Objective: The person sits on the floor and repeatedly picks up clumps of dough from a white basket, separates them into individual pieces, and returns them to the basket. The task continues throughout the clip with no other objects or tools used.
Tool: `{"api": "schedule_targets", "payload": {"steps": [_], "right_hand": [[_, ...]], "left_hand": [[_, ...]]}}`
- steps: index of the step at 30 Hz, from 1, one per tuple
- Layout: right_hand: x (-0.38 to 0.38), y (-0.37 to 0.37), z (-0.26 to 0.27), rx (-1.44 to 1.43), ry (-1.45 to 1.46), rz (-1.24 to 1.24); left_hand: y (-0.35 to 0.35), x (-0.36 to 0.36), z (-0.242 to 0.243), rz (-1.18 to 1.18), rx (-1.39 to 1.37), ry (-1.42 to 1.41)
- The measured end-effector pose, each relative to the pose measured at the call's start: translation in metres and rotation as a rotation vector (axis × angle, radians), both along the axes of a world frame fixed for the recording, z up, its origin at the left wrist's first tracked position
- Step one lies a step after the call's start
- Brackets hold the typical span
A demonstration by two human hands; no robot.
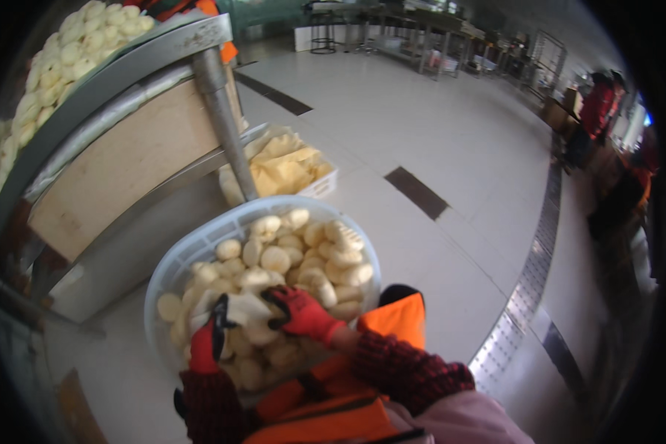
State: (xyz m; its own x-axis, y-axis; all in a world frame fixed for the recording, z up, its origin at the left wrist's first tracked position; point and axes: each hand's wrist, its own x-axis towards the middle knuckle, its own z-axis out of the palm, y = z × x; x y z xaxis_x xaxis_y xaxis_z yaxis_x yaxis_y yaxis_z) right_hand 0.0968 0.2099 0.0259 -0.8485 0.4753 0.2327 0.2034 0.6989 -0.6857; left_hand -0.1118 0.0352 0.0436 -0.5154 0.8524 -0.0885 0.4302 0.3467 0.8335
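A large pale blue plastic basket [164, 266] stands on the floor before me, filled with round, cream-coloured pieces of food [276, 259] whose kind I cannot tell. Both my hands wear red gloves with black palms and fingers. At the basket's left part, my left hand [213, 333] is closed on the edge of a whitish, limp sheet or bag [247, 313]. My right hand [302, 313] lies on the pieces to the right of that sheet, its fingers curled; what is under them is hidden.
A metal-framed table [213, 33] at the left carries a heap of similar pale pieces [77, 55]. Behind the basket stands a white crate [324, 183] with yellowish sheets. Floor drains [416, 191] and a metal grating [533, 272] run at the right, where people [599, 111] are seen.
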Motion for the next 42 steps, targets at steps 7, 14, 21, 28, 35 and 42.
{"api": "schedule_targets", "payload": {"steps": [7, 14, 21, 28, 35, 42], "right_hand": [[-0.020, -0.031, -0.002, 0.182, 0.049, -0.002], [-0.019, -0.029, 0.032, 0.236, 0.171, -0.079], [-0.006, -0.032, 0.053, 0.031, 0.232, 0.025], [0.016, -0.034, 0.020, -0.086, 0.372, 0.063], [0.054, 0.005, 0.003, -0.447, 0.268, -0.248], [0.036, -0.006, 0.029, -0.837, 0.507, -0.002]], "left_hand": [[0.034, 0.041, -0.059, -0.081, 0.180, -0.495], [0.056, 0.051, -0.032, 0.037, 0.349, 0.082], [0.047, 0.046, -0.028, 0.247, 0.694, -0.231], [0.035, 0.053, -0.038, 0.140, 0.500, 0.047], [0.015, 0.028, -0.009, 0.076, 0.588, 0.236], [0.016, 0.022, -0.022, 0.492, 0.793, -0.169]]}}
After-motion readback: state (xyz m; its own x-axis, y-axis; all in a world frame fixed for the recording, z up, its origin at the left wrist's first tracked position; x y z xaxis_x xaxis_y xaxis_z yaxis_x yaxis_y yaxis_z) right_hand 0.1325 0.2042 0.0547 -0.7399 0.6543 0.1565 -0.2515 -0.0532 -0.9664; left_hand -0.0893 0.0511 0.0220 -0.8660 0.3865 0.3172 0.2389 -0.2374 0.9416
